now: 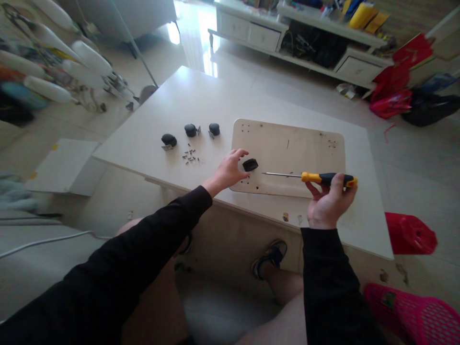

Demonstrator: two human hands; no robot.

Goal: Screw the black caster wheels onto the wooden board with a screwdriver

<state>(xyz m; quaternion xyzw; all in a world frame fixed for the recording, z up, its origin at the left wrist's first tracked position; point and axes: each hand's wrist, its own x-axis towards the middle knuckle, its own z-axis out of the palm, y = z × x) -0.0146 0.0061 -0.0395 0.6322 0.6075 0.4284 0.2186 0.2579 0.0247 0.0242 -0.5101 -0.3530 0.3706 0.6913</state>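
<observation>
The pale beige board [287, 143] lies flat on the white worktop [179, 100], with small holes visible in clusters near its corners. On the board, close to its near left corner, sits a black caster [250, 165]. The left hand [229, 168] reaches in over the board's left edge, its fingers parted and curved around the caster's left side (whether the thumb actually touches it, I cannot tell).

The right hand [327, 203] is at the board's near right part, its fingers closed around the handle of a yellow and black screwdriver [309, 177]. The metal shaft points left across the board, and its tip ends just beside the caster, apart from it.

Left of the board, three more casters [191, 130] stand in a loose row on the worktop, dark wheels with metal plates showing on them. Nearer the person, also left of the board, is a scatter of small screws [189, 155] (too small to count surely).

Well beyond the board, a low white cabinet [247, 31] stands on the tiled floor. To the right of the board, past the worktop's edge, is a red plastic object [413, 234].
</observation>
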